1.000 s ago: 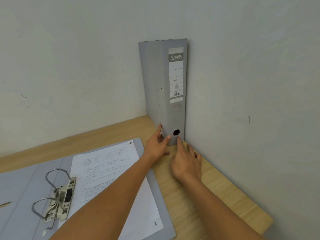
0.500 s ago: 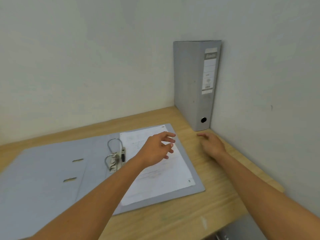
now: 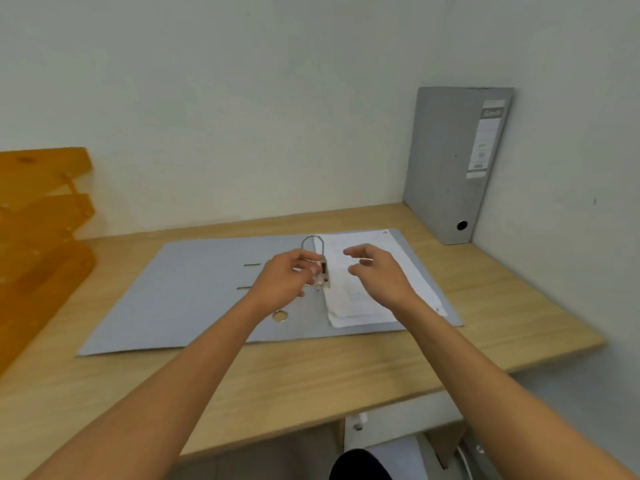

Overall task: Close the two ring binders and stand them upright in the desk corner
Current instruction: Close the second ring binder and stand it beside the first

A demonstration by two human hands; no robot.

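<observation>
A closed grey ring binder stands upright in the far right desk corner, spine with a white label facing me. A second grey binder lies flat and open in the middle of the desk. Its metal ring mechanism stands open, and a stack of white sheets lies on its right half. My left hand hovers just left of the rings, fingers curled near the lever; whether it touches is unclear. My right hand hovers over the sheets, fingers apart, holding nothing.
Orange stacked letter trays stand at the left on the wooden desk. Walls close the desk at the back and on the right. The front desk edge is near me, with a dark shape below it.
Both hands have left the upright binder in the corner and moved left to the open binder. They now hover on either side of its rings. My view has swung left.
</observation>
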